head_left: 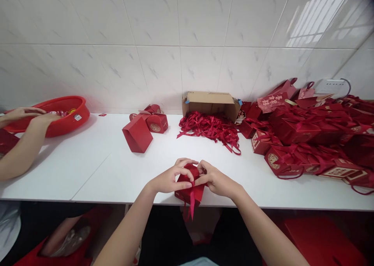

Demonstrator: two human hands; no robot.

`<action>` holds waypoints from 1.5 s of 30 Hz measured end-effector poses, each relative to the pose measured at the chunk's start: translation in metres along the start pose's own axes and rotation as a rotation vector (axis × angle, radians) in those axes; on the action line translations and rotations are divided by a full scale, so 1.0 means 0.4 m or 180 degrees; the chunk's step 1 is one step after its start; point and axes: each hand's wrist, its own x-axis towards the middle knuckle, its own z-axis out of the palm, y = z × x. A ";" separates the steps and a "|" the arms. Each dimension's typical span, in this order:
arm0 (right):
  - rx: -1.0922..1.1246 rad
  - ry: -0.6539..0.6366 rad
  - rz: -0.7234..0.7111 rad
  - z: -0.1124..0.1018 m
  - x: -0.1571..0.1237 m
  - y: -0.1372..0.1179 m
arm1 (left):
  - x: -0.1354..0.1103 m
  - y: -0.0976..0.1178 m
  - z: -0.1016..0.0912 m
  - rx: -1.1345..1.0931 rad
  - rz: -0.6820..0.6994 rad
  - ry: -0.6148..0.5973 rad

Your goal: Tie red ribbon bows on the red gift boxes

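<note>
A small red gift box (190, 194) rests at the front edge of the white table (96, 164), with a red ribbon (192, 207) hanging from its top down past the edge. My left hand (172, 178) and my right hand (214, 179) both pinch at the top of this box, fingers closed on the ribbon and the box flaps. The fingertips meet over the middle of the box and hide its top.
A heap of loose red ribbons (212, 129) spills from a cardboard carton (210, 102) lying on its side. Red boxes (144, 127) stand at centre left; a large pile of red gift boxes (312, 137) fills the right. Another person's arms (20, 141) reach into a red basin (62, 116) at left.
</note>
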 end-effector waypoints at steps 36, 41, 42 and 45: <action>0.0181 0.0086 0.0123 0.014 0.005 0.000 | 0.003 -0.073 0.008 -0.1038 -0.0064 0.0340; 0.0175 0.0103 0.0131 0.014 0.006 -0.004 | -0.003 -0.042 -0.004 -0.0783 -0.0368 0.0193; 0.0176 0.0101 0.0143 0.015 0.006 -0.004 | -0.004 -0.034 -0.006 -0.0705 -0.0431 0.0222; 0.0171 0.0100 0.0172 0.015 0.004 -0.004 | -0.010 -0.010 -0.011 -0.0495 -0.0533 0.0430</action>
